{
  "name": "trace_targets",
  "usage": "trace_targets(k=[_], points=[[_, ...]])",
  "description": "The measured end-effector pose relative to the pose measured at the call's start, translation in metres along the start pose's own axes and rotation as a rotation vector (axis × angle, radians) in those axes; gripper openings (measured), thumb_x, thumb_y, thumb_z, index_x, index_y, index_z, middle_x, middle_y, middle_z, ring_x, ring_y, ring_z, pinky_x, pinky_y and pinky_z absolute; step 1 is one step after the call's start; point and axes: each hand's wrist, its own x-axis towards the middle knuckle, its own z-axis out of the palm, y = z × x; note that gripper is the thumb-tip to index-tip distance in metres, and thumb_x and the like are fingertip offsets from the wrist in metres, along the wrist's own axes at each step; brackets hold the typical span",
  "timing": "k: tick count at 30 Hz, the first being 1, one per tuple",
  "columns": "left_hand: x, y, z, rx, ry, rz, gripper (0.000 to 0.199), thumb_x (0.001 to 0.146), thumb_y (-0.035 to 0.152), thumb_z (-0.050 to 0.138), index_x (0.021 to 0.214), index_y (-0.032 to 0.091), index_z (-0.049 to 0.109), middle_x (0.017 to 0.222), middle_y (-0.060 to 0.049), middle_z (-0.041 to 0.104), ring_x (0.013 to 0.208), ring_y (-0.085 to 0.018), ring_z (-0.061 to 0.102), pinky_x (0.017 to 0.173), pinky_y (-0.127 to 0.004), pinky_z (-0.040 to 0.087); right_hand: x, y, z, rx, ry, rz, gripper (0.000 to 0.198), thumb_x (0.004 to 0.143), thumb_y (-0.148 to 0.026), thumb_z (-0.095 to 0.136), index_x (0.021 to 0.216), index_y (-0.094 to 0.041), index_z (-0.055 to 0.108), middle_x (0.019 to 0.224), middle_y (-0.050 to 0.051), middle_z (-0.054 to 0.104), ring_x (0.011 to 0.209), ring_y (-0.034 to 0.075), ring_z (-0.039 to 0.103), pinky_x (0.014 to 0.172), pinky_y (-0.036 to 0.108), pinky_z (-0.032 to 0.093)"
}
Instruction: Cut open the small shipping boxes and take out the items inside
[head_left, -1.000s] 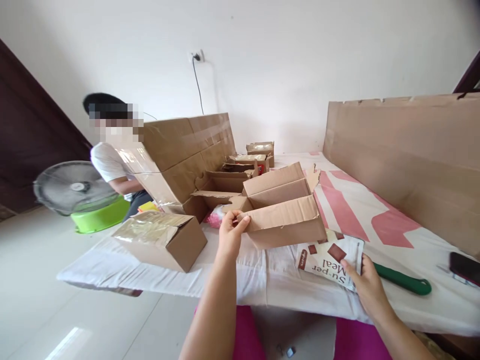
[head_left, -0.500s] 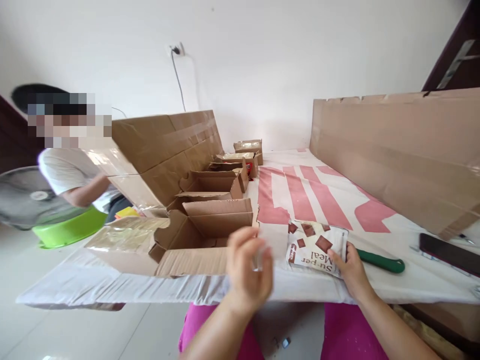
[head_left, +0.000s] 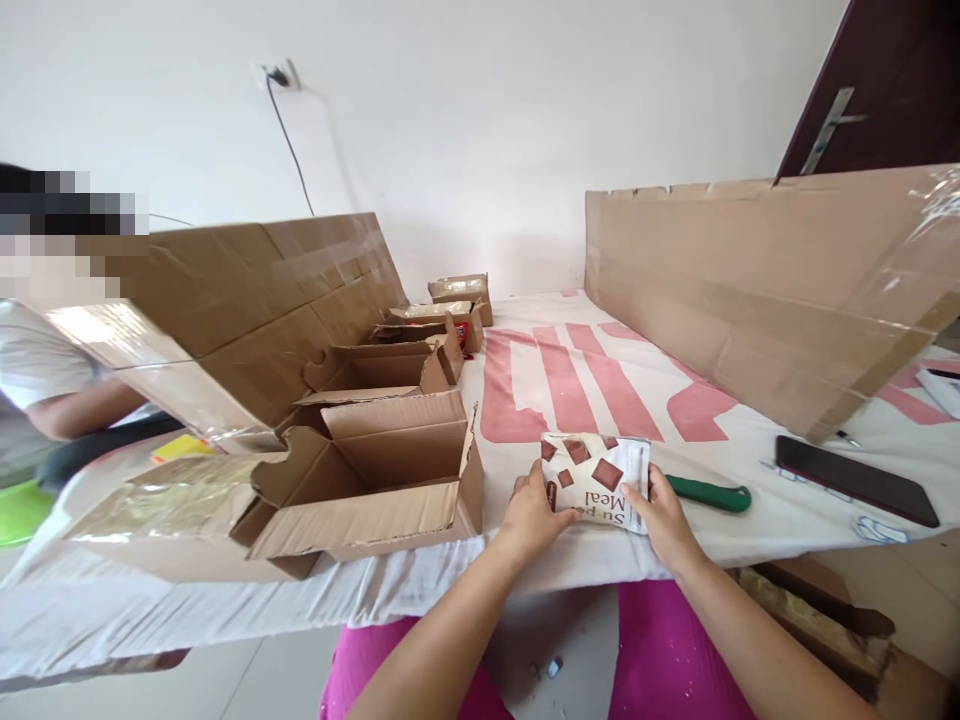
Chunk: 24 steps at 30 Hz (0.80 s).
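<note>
A white food pouch with brown squares and the upside-down words "Su-per Meal" [head_left: 592, 478] is held between my two hands, low over the front of the table. My left hand [head_left: 534, 512] grips its left end, thumb along the lower edge. At the other end, my right hand [head_left: 661, 510] is closed on the pouch with the thumb on its printed face. A green handle [head_left: 709, 493] lies just beyond my right hand; its other end is hidden behind the pouch. To the left of my left hand stands an open cardboard box [head_left: 390, 480].
More cardboard boxes [head_left: 375, 370] run back in a row on the left. Tall cardboard panels [head_left: 750, 290] flank the cloth-covered table [head_left: 517, 380]. A dark phone [head_left: 855, 480] lies at right. Another person [head_left: 82, 400] sits behind the left panel.
My left hand, raised beside the box before, has moved right and down and now grips the pouch's left end. My right hand keeps its hold. The view has turned right.
</note>
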Motion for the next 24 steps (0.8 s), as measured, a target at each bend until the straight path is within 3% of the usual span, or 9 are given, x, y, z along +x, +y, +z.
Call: trace_targets(k=[2,5,10,14,18,24], points=[[0.002,-0.002,-0.001,-0.037,0.0,0.013,0.097,0.057,0.023,0.081,0.142,0.014,0.036,0.129,-0.019,0.057,0.127,-0.035,0.048,0.104,-0.041,0.039,0.001,-0.003,-0.001,0.006,-0.076,0.009,0.054,0.081,-0.047,0.065,0.129,-0.024,0.052,0.12,0.008,0.068,0.11,0.028,0.063,0.094,0.045,0.051],[0.006,-0.006,-0.001,-0.171,0.019,0.055,0.082,0.058,0.011,0.076,0.133,0.017,0.044,0.126,-0.015,0.061,0.121,-0.03,0.053,0.103,-0.039,0.039,0.002,-0.009,-0.001,-0.034,-0.185,-0.029,0.066,0.079,-0.041,0.068,0.139,-0.026,0.043,0.133,0.008,0.06,0.123,0.028,0.055,0.105,0.046,0.042],[0.012,-0.01,-0.003,-0.299,0.021,0.036,0.061,0.063,0.01,0.073,0.119,0.021,0.052,0.115,-0.007,0.068,0.105,-0.023,0.062,0.094,-0.034,0.044,0.003,-0.013,0.001,-0.1,-0.22,-0.084,0.089,0.072,-0.025,0.067,0.151,-0.024,0.025,0.145,0.009,0.049,0.133,0.029,0.046,0.113,0.049,0.033],[0.013,-0.013,0.0,-0.338,0.069,-0.027,0.061,0.068,0.018,0.073,0.124,0.019,0.049,0.105,-0.008,0.069,0.095,-0.022,0.064,0.087,-0.033,0.046,0.004,0.0,0.0,-0.04,-0.181,-0.071,0.085,0.072,-0.02,0.06,0.15,-0.027,0.028,0.148,0.005,0.046,0.137,0.027,0.042,0.115,0.049,0.03],[0.014,-0.014,0.004,-0.39,0.11,-0.059,0.058,0.075,0.028,0.069,0.127,0.018,0.044,0.087,-0.003,0.065,0.077,-0.018,0.062,0.076,-0.029,0.046,0.003,0.015,-0.001,0.023,-0.059,-0.014,0.078,0.079,-0.032,0.063,0.149,-0.029,0.027,0.153,0.007,0.04,0.14,0.027,0.038,0.114,0.051,0.031],[0.013,-0.014,0.005,-0.467,0.156,-0.025,0.049,0.076,0.034,0.068,0.122,0.023,0.053,0.081,0.002,0.059,0.066,-0.013,0.057,0.068,-0.025,0.044,0.002,0.013,-0.001,0.015,-0.036,-0.02,0.06,0.084,-0.045,0.063,0.138,-0.027,0.045,0.143,0.009,0.051,0.133,0.027,0.046,0.113,0.05,0.035]])
